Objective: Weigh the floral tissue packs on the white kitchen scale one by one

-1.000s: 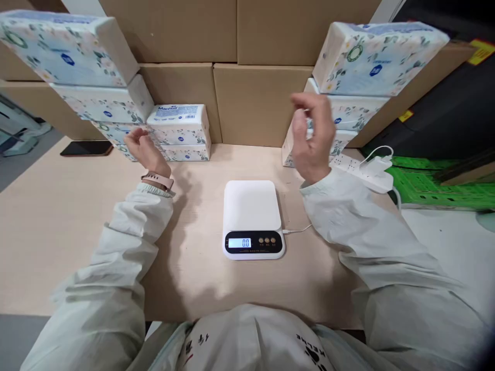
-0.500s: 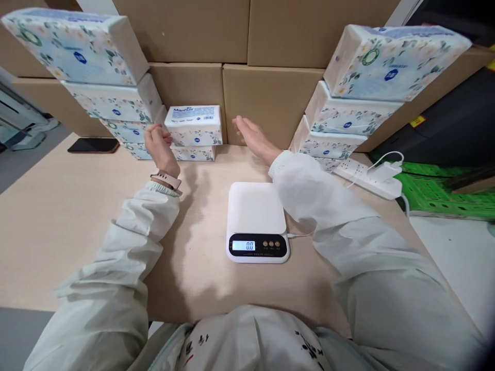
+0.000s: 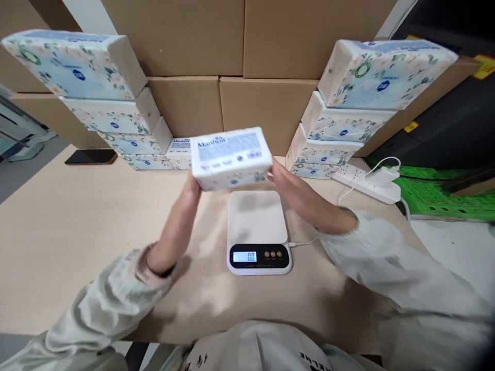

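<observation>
A white and blue pack of tissues (image 3: 232,154) marked "Manhua" hangs in the air, gripped at both ends. My left hand (image 3: 191,188) is closed on its left end, most of the fingers hidden behind it. At its right end presses my right hand (image 3: 284,180), also partly covered. Just below and nearer to me lies a white kitchen scale (image 3: 257,219), its lit display reading 0.0 and nothing on its plate. Behind the held pack, another tissue pack (image 3: 179,147) lies on the table beside the left stack, partly hidden.
Stacked tissue packs stand at the left (image 3: 112,116) and right (image 3: 348,126). Brown cardboard boxes (image 3: 185,103) form a wall behind. A phone (image 3: 91,156) lies at the left, a white power strip (image 3: 367,183) at the right. A thin cable (image 3: 305,243) runs from the scale.
Both hands have taken the upper tissue pack off the small pile by the left stack, lifted it and brought it nearer and to the right, above the far side of the scale.
</observation>
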### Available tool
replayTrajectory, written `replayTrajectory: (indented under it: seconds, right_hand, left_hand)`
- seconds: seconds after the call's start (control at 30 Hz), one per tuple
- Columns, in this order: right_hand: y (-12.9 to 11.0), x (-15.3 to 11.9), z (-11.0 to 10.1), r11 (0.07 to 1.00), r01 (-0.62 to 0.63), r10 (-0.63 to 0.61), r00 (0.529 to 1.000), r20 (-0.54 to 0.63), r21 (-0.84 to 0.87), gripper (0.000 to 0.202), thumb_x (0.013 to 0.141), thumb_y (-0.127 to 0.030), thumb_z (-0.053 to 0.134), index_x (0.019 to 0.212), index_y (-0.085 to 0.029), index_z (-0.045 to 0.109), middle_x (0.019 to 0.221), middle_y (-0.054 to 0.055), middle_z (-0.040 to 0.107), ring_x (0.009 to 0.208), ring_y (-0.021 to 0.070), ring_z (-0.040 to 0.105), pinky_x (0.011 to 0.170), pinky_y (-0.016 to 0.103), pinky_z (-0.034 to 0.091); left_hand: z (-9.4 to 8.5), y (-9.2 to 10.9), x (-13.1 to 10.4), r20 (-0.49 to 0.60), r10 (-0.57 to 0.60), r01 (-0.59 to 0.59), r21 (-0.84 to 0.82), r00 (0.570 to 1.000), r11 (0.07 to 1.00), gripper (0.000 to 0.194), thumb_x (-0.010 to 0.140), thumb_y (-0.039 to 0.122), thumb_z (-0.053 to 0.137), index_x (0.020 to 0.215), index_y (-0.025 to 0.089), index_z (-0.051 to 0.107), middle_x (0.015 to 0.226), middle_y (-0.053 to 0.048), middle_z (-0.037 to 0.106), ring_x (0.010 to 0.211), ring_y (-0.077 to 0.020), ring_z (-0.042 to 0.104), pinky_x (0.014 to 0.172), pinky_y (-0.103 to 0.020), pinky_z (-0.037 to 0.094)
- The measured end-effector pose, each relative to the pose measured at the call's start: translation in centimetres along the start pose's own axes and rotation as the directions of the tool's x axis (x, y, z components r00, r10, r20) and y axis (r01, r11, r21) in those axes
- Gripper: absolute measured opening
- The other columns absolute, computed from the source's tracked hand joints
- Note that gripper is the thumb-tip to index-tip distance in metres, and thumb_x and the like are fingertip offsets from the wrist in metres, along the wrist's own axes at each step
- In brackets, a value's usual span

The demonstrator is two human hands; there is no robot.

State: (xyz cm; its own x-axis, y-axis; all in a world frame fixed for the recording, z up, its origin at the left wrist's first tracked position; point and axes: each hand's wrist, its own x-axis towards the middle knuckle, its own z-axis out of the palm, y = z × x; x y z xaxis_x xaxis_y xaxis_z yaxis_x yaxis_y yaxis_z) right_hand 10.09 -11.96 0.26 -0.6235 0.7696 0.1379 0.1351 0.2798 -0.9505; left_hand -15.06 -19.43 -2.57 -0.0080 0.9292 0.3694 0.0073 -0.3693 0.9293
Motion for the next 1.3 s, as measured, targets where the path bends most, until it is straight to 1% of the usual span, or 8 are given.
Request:
replayTrajectory:
  seconds: [0.13,0.27,0.43,0.57,0.73,0.93,1.1,1.3]
  right_hand:
    - [0.6,-8.0,1.0,0.996,-0.082,0.080,0.994,-0.077,-0.025,0.067,0.108,-0.064,0.033,0.171,-0.043,0.020,0.180,-0.008,0.027,0.168,0.0246,0.027,0.141,0.052,0.023]
    - [3.5,-10.8,2.6,0.995,-0.096,0.093,0.987,-0.129,-0.016,0.066,0.110,-0.057,0.035,0.172,-0.038,0.020,0.179,-0.003,0.030,0.167,0.0242,0.030,0.141,0.051,0.024]
    - [6.9,-11.7,2.9,0.985,-0.058,0.001,0.943,-0.332,-0.160,0.061,0.110,-0.049,0.042,0.169,-0.039,0.028,0.177,0.001,0.036,0.165,0.0249,0.034,0.138,0.056,0.028]
    - [8.3,-12.5,2.7,0.969,0.035,-0.183,0.767,-0.615,-0.245,0.054,0.110,-0.041,0.044,0.164,-0.036,0.041,0.166,0.006,0.052,0.156,0.0285,0.048,0.132,0.062,0.036]
    - [8.7,-12.7,2.9,0.923,0.160,-0.366,0.646,-0.670,-0.350,0.054,0.108,-0.039,0.044,0.162,-0.036,0.044,0.162,0.004,0.057,0.153,0.0304,0.052,0.127,0.063,0.042]
    - [9.5,-12.4,2.7,0.864,0.263,-0.494,0.606,-0.624,-0.428,0.058,0.107,-0.050,0.040,0.162,-0.031,0.044,0.159,0.009,0.059,0.149,0.0349,0.057,0.121,0.070,0.047]
    - [10.0,-12.2,2.7,0.861,0.269,-0.504,0.562,-0.655,-0.432,0.059,0.106,-0.055,0.041,0.160,-0.032,0.048,0.155,0.007,0.062,0.145,0.0331,0.060,0.120,0.066,0.050]
    - [9.9,-12.2,2.9,0.877,0.234,-0.474,0.568,-0.673,-0.420,0.058,0.106,-0.060,0.034,0.158,-0.038,0.046,0.154,0.007,0.062,0.147,0.0359,0.058,0.122,0.070,0.046]
  left_hand:
    - [2.2,-0.2,-5.5,0.184,-0.110,0.102,0.055,0.977,0.993,0.063,0.112,0.052,0.042,0.172,0.039,0.028,0.181,0.009,0.013,0.170,-0.0278,0.001,0.143,-0.050,0.005]
    - [2.7,-2.4,-7.1,0.236,-0.170,0.150,0.098,0.957,0.984,0.067,0.112,0.051,0.044,0.174,0.041,0.019,0.181,0.007,0.013,0.170,-0.0293,0.002,0.142,-0.053,0.005]
    - [2.2,-4.8,-7.6,0.121,-0.087,0.072,0.123,0.989,0.990,0.063,0.113,0.050,0.040,0.173,0.043,0.020,0.180,0.007,0.016,0.170,-0.0275,0.010,0.142,-0.051,0.007]
    - [1.0,-5.6,-7.7,-0.023,0.016,-0.013,0.106,1.000,0.994,0.060,0.113,0.055,0.036,0.171,0.045,0.025,0.181,0.009,0.014,0.171,-0.0262,0.005,0.141,-0.051,0.008]
    - [0.6,-5.4,-7.8,-0.022,0.007,-0.005,0.078,1.000,0.997,0.063,0.111,0.062,0.035,0.171,0.045,0.026,0.181,0.008,0.015,0.171,-0.0258,0.005,0.140,-0.052,0.007]
    - [0.9,-5.2,-7.9,0.025,0.027,-0.029,0.094,0.999,0.995,0.064,0.111,0.059,0.035,0.172,0.045,0.022,0.181,0.009,0.012,0.171,-0.0250,0.002,0.140,-0.051,0.007]
    - [0.9,-5.3,-8.0,0.018,0.027,-0.028,0.090,0.999,0.996,0.064,0.111,0.061,0.033,0.172,0.044,0.024,0.181,0.008,0.013,0.171,-0.0256,0.004,0.140,-0.053,0.006]
    - [0.9,-5.4,-8.0,-0.012,0.006,-0.005,0.060,1.000,0.998,0.064,0.109,0.065,0.037,0.170,0.046,0.030,0.180,0.009,0.017,0.170,-0.0271,0.006,0.140,-0.054,0.007]
